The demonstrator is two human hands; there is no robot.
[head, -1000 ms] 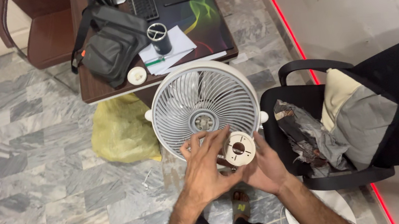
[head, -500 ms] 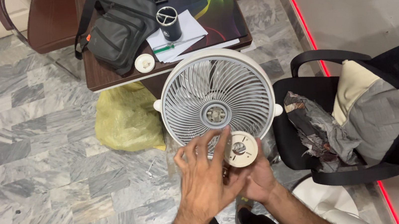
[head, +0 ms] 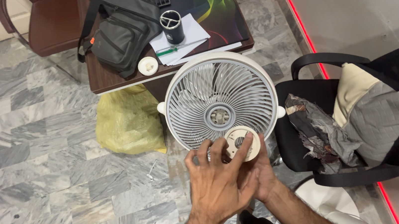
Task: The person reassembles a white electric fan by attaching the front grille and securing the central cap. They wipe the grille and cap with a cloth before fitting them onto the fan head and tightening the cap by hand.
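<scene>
Both hands [head: 237,178] now closed over round cap [head: 243,142], fingers overlapping.

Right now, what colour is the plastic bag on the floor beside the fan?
The plastic bag is yellow, seen best in the head view.

Fan grille [head: 218,100] is showing pale grey in a cream-white ring. Disc cap [head: 242,142] is showing cream. Floor [head: 40,160] is showing grey-white marbled tiles. Plastic bag [head: 128,121] is showing yellow. Desk [head: 105,77] is showing dark brown, bag [head: 122,28] dark grey.
</scene>
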